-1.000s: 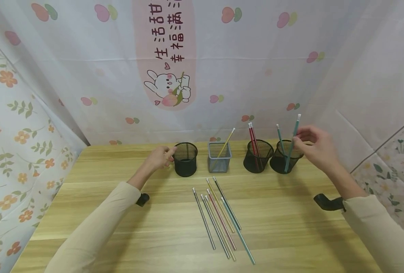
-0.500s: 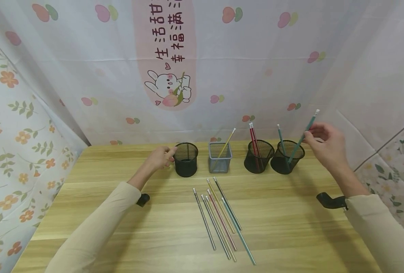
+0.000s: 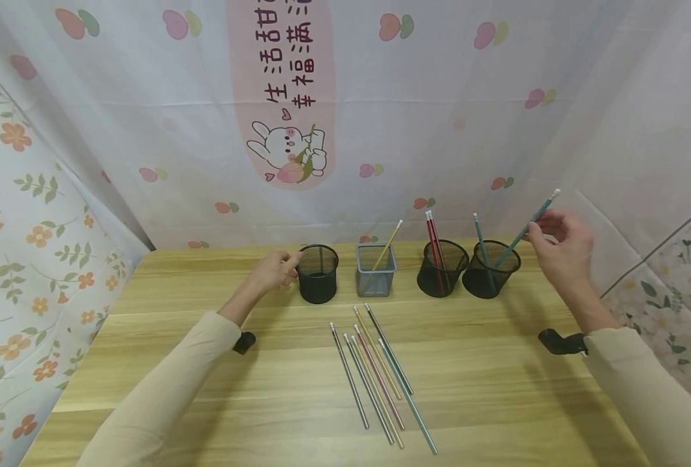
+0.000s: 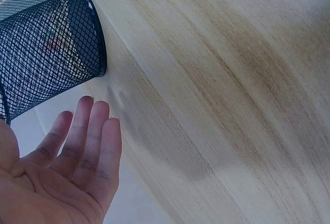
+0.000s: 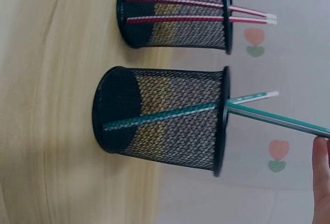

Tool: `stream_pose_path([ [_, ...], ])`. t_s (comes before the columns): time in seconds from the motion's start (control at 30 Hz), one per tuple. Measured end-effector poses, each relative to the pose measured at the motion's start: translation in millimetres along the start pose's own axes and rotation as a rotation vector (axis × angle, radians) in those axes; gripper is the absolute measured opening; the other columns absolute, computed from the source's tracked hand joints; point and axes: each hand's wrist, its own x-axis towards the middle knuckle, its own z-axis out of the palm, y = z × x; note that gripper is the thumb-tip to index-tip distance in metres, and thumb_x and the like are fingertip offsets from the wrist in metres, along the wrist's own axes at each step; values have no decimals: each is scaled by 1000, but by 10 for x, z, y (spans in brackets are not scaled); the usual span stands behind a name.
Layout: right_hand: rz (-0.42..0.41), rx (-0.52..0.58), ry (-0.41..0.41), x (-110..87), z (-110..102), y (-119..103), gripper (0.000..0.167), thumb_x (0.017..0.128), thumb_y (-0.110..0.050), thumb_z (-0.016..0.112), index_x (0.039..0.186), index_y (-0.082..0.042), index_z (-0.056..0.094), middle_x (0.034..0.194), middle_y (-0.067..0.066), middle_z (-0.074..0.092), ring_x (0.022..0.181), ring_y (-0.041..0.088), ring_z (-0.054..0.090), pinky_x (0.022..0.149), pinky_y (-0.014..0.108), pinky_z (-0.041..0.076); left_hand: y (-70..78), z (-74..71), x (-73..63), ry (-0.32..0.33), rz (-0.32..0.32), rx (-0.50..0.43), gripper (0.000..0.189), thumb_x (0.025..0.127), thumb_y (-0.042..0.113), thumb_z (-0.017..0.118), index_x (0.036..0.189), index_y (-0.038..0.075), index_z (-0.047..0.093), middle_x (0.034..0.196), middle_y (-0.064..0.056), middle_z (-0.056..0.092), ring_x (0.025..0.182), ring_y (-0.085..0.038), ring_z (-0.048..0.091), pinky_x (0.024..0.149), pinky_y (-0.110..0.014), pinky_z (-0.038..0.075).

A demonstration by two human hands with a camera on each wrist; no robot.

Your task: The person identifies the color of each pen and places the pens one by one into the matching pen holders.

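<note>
My right hand (image 3: 566,250) pinches a green pencil (image 3: 527,227) near its white eraser end. The pencil slants down leftward, its lower end at the mouth of the rightmost black mesh pencil cup (image 5: 170,152). Another green pencil (image 5: 154,116) leans inside that cup. My left hand (image 4: 72,167) has its fingers extended beside the leftmost black mesh pencil cup (image 4: 46,53); its thumb is near the cup, and I cannot tell whether it touches. No pencil shows in that cup.
A grey square mesh cup (image 3: 374,284) holds a yellow pencil (image 3: 388,243). Two red pencils (image 5: 201,20) stand in a black cup (image 5: 201,38) left of the rightmost one. Several pencils (image 3: 374,376) lie on the wooden table (image 3: 485,402). Curtains (image 3: 438,130) hang behind.
My right hand has moved to the right with the green pencil, which now tilts more. The pencil's lower end has risen from low in the cup toward its mouth. My left hand stays put.
</note>
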Motion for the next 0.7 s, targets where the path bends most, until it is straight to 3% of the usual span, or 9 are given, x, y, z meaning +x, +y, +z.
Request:
stream_pose_path([
  [0.27,-10,-130,-65,-8,81,153,23,95,3,64,116,14,60,96,-4,63,82,0,63,72,11,49,-6,-2,-17,5,6,-12,61,109,49,40,129,-5,59,112,-18,71,85,-30,67,71,-40,54],
  [0.53,-75,-228,-165,-50,180,244,21,95,1,64,114,10,63,100,18,66,86,-3,60,74,8,47,-1,-1,-19,5,5,-27,60,109,48,41,129,-5,59,113,-19,70,86,-31,67,72,-41,54],
  [0.7,-101,-261,-207,-54,231,268,19,95,1,64,113,9,64,100,22,67,85,-6,58,72,6,45,-2,3,-13,9,-1,-28,60,109,49,41,128,-5,60,111,-18,71,86,-32,67,70,-39,54],
])
